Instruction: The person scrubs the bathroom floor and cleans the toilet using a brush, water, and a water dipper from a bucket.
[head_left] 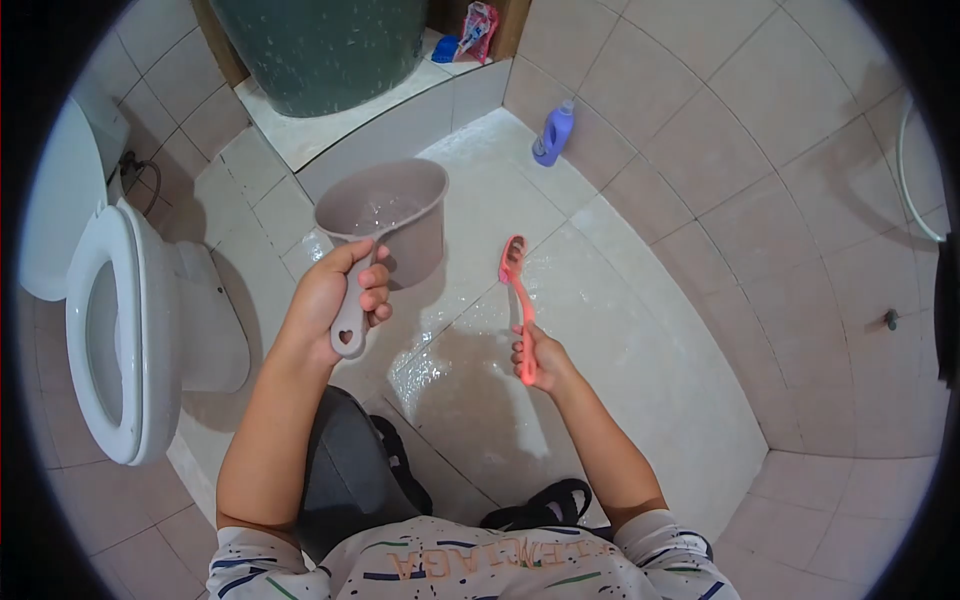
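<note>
My left hand (338, 295) is closed around the handle of a greyish-pink water dipper (415, 240), which is held up over the wet floor. A little water shows inside its bowl. Lower and to the right, my right hand (543, 358) grips the coral-pink handle of a scrub brush (524, 295). The brush head points away from me, and its bristles look dark and face upward. Wet, shiny patches lie on the floor tiles (630, 310) below both hands.
A white toilet (150, 330) with its lid up stands at the left. A large green tub (320, 50) sits on a tiled ledge (375, 125) at the back. A purple bottle (554, 133) stands by the right wall. A dark grey bucket (345, 470) is near my feet.
</note>
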